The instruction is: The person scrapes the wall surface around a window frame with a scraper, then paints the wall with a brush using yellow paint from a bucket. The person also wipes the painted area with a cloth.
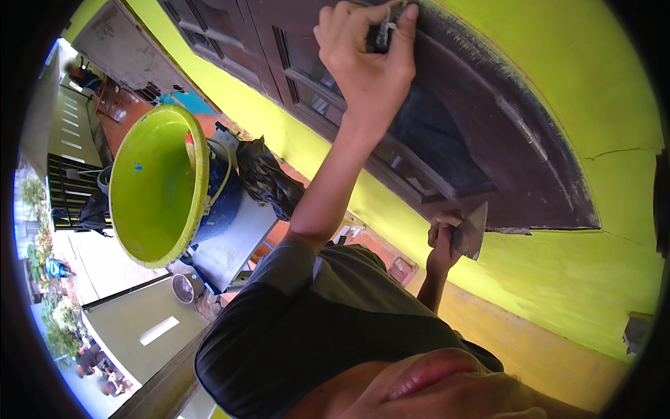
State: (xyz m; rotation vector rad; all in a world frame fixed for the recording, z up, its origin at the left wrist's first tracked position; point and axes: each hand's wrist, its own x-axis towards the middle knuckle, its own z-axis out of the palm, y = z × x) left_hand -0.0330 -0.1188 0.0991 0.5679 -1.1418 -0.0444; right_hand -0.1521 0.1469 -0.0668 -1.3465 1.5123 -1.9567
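My left hand point(366, 57) is raised against the upper part of a dark brown wooden window frame point(523, 157). Its fingers and thumb close around a small dark object point(384, 34) with pale ragged bits; its kind cannot be told. Lower down, near the frame's bottom edge, my right hand point(445, 235) grips a putty knife, its wide metal blade point(471, 233) pointing away from the fingers. Pale scuffs and streaks mark the brown paint along the frame's edge, beside the lime-green wall point(623, 183). Glass panes point(434, 136) sit in the frame.
A large bucket point(157, 188), lime inside and blue outside, stands on a grey platform point(235, 256) to the left. A crumpled black plastic bag or cloth point(269, 175) lies beside it. Farther off are a smaller bucket point(187, 288), a black railing point(70, 191) and several people point(91, 361).
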